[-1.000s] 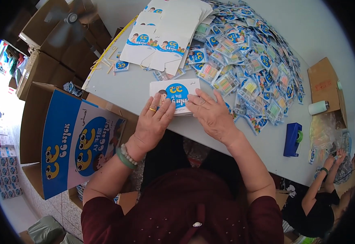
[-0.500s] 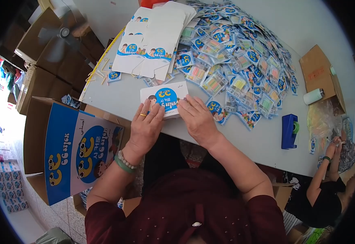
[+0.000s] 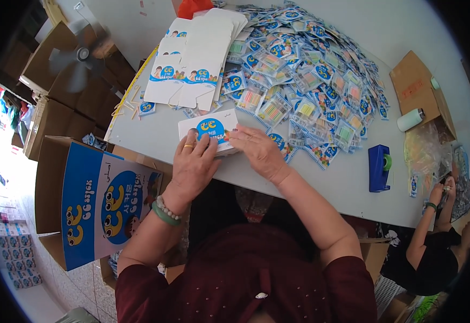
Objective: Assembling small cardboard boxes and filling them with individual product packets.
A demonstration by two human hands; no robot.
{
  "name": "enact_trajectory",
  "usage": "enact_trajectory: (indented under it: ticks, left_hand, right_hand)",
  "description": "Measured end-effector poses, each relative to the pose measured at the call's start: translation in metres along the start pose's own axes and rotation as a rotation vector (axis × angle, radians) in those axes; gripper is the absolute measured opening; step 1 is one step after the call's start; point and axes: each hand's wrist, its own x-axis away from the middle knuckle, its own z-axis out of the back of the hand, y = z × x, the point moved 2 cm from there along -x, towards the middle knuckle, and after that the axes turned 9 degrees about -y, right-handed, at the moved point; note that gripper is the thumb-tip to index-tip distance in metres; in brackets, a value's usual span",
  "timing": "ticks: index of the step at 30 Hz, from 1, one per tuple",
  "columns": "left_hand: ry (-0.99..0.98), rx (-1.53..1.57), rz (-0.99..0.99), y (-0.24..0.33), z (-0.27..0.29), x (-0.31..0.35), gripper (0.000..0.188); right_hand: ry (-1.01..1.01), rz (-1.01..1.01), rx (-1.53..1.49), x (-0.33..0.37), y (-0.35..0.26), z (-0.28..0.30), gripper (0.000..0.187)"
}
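A small white carton (image 3: 225, 117) with a blue oval print lies near the table's front edge, its printed face up. My left hand (image 3: 193, 167) grips its near left part, fingers over the top; a gold ring, a beaded bracelet and a green bangle show on that arm. At the carton's right end, my right hand (image 3: 260, 153) holds on with bent fingers. Its thumb is hidden. Beyond the carton lie a stack of flat white carton blanks (image 3: 205, 54) and a large heap of small clear-and-blue packets (image 3: 305, 81) with coloured sticks inside.
A blue tape dispenser (image 3: 377, 168) stands to the right on the table (image 3: 326, 185). An open printed shipping box (image 3: 92, 202) is at my left, with a fan (image 3: 82, 54) behind it. At the far right, another person's hands (image 3: 440, 194) work beside clear plastic bags (image 3: 426, 151).
The view has shifted slightly. My right hand has turned inward, its fingers now bent round the carton's right end instead of flat on it. The carton has tilted a little.
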Motion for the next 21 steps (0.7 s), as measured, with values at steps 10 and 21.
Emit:
enact_trajectory:
  ticks: [10,21]
  left_hand:
    - [-0.140,-0.037,0.046,0.005,-0.008,-0.014,0.062]
    - [-0.110,-0.092,-0.019,-0.003,-0.027,-0.015,0.060]
  right_hand:
    - [-0.055,-0.056,0.184,0.004,-0.011,-0.006,0.027]
    - [0.175,-0.009,0.129,0.011,0.010,-0.018,0.029]
